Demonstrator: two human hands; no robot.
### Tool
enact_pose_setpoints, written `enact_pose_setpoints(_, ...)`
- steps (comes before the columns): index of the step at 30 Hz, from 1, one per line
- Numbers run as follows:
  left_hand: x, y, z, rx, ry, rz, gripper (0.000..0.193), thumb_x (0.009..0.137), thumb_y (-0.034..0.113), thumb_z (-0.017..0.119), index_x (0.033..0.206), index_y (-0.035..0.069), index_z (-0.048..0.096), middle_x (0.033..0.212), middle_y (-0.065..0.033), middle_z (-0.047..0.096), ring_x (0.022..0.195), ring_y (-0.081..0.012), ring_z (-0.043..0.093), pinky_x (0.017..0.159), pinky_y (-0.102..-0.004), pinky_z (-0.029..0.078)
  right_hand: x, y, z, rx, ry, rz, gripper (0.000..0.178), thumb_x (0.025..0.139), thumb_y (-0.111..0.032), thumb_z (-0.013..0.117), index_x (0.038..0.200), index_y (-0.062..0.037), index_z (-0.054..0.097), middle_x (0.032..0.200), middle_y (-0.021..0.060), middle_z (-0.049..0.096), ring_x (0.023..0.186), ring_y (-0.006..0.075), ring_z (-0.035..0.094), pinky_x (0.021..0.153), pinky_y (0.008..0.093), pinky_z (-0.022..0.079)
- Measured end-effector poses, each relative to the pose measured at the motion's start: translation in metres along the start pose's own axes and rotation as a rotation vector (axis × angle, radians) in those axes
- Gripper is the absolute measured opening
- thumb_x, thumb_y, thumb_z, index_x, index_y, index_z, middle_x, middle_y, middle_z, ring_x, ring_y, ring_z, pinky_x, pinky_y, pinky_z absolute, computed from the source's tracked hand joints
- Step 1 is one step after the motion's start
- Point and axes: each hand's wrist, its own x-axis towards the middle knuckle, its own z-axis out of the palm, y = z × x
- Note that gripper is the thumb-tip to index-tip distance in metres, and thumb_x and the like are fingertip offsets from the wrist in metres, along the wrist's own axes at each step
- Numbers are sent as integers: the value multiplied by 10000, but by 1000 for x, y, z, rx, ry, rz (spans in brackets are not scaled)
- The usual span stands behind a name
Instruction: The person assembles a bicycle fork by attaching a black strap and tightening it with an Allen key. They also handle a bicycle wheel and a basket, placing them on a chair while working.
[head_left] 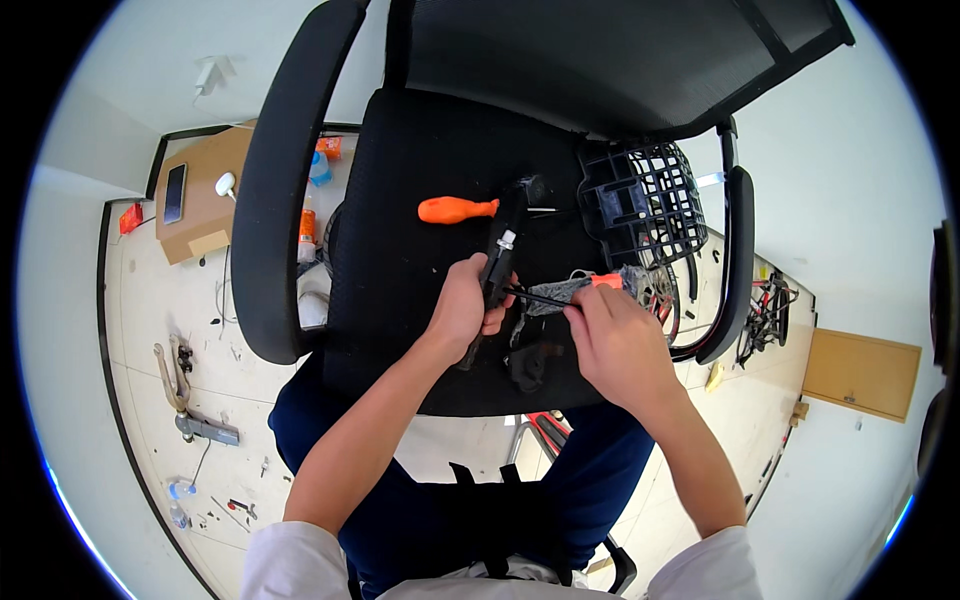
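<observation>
My left hand (467, 305) is wrapped around a long black part with a silver fitting (506, 240), held at a slant above the black chair seat (400, 340). My right hand (618, 345) pinches a thin black rod (540, 298), whose far end meets the black part beside my left fingers. I cannot make out whether the rod enters it. Beyond my hands lies a screwdriver with an orange handle (455, 210), its shaft partly hidden behind the black part. A grey cloth-like strip (556, 292) and a small black piece (528, 366) lie on the seat near my hands.
A black plastic basket (640, 200) rests at the seat's right side. Armrests (290, 190) flank the seat. On the floor at left are a hammer (205, 428), small bottles (180, 490) and a cardboard box (205, 235) bearing a phone (175, 192). A wooden panel (862, 372) stands at right.
</observation>
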Motion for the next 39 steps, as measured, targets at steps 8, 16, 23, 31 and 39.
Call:
enact_pose_setpoints(8, -10, 23, -7, -214, -128, -292, 400, 904, 319, 354, 927, -30, 550, 687, -95, 511, 427, -115, 351, 393, -254, 304, 7, 13, -35, -348, -186, -714, 417, 823, -131, 557, 1207, 26, 599, 896, 46, 574, 840, 167, 573, 748, 280, 462)
enact_pose_setpoints(16, -17, 27, -6, -110, -336, -487, 439, 920, 335, 332, 905, -46, 550, 681, -112, 519, 393, -94, 337, 361, -238, 300, 19, -6, -69, -267, -371, -1011, 397, 852, -263, 636, 1114, 36, 643, 930, 72, 617, 903, 206, 607, 845, 330, 507)
enact_pose_setpoints(23, -21, 18, -3, -106, -464, -624, 414, 902, 287, 366, 940, -76, 561, 658, -108, 494, 407, -127, 362, 363, -245, 296, 26, -17, -68, -78, -297, -1142, 349, 845, -302, 658, 946, 32, 657, 957, 106, 635, 977, 245, 619, 933, 408, 520)
enact_pose_setpoints(31, -35, 5, -8, -187, -598, -842, 392, 865, 276, 470, 1005, -72, 585, 743, -125, 564, 441, -111, 415, 376, -229, 315, -2, -32, -42, 398, -244, -961, 283, 901, -308, 604, 859, -29, 588, 918, 98, 616, 967, 270, 622, 986, 424, 485)
enact_pose_setpoints(39, -26, 8, -13, -64, -373, -524, 401, 888, 280, 383, 967, -67, 566, 607, -51, 477, 383, -106, 331, 337, -223, 270, 30, -21, -10, 781, -239, -863, 325, 775, -309, 723, 828, -50, 535, 839, 79, 533, 921, 288, 594, 1002, 443, 483)
